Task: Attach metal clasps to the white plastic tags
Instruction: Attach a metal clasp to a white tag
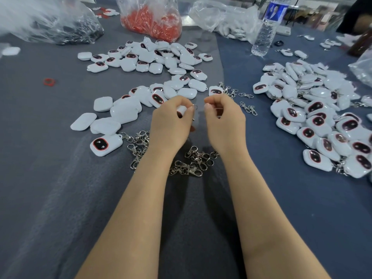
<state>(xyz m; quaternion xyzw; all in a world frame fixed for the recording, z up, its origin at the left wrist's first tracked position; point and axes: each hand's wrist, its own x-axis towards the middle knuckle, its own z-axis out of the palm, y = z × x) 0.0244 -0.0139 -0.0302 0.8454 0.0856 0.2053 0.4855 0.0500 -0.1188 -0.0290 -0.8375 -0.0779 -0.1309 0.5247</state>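
I record one white tag (pixel 181 110) gripped in the curled fingers of the left hand (pixel 171 119), just above the table (pixel 60 178) at centre; a small metal ring (pixel 194 107) shows at that hand's fingertips. The right hand (pixel 223 121) is just beside it, apart from it, fingers curled inward with thumb and forefinger close; I cannot tell whether it pinches anything. Loose metal clasps (pixel 191 162) lie in a heap between the forearms, more (pixel 138 146) beside the left wrist. Bare tags (pixel 124 111) lie scattered to the left and ahead, and a further heap (pixel 153 55) sits beyond. Tags with clasps attached (pixel 314 119) are piled at right. At the far edge stand a bag of red parts (pixel 153 23) and a water bottle (pixel 263 31).
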